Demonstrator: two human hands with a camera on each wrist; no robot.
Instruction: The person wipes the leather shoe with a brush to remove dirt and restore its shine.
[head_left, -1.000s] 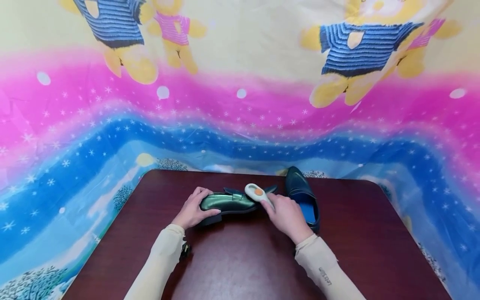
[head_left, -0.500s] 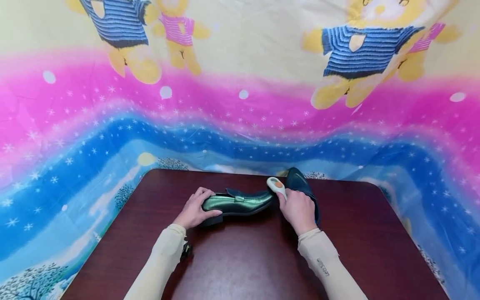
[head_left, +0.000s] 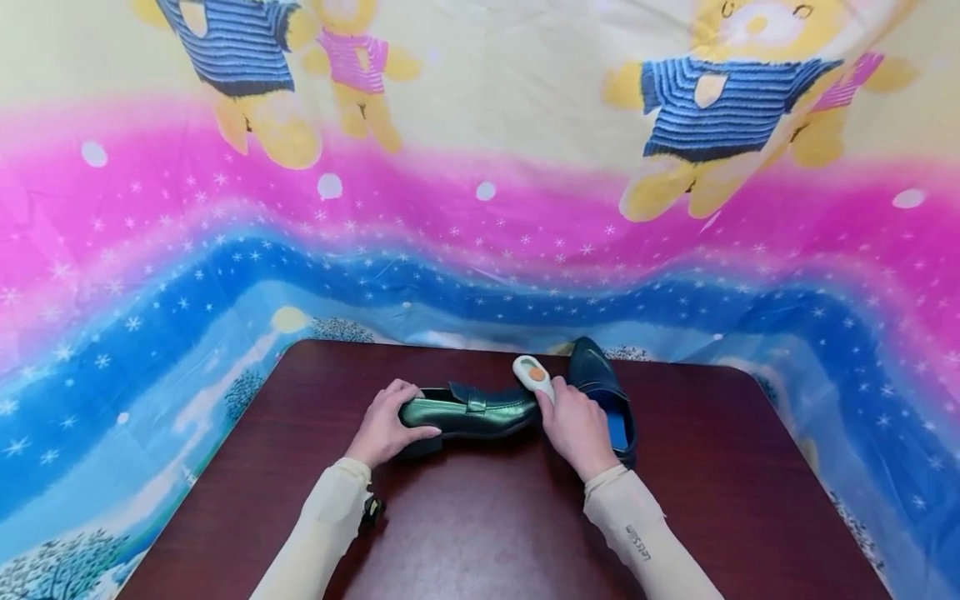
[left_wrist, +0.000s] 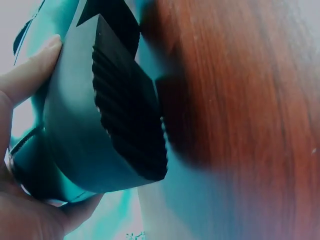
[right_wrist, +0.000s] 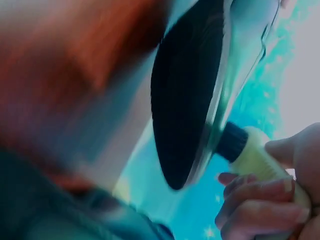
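A shiny dark green loafer (head_left: 465, 419) is tilted above the table, toe to the right. My left hand (head_left: 386, 423) grips its heel end, thumb along the near side. The left wrist view shows the ridged heel block (left_wrist: 131, 107) lifted off the wood. My right hand (head_left: 577, 427) holds a small pale brush (head_left: 527, 368) with a looped end and an orange spot. Its dark bristles (right_wrist: 233, 141) meet the upper near the toe in the right wrist view. The matching loafer (head_left: 592, 371), with a blue insole, stands just behind my right hand, which partly hides it.
The dark red-brown wooden table (head_left: 465, 533) has rounded far corners. Behind it hangs a cloth backdrop (head_left: 480, 233) printed with bears and snowflakes, reaching down to the table's back edge.
My right hand has carried the brush rightward along the loafer to past its toe, then partway back left. The left hand keeps its hold with little movement.
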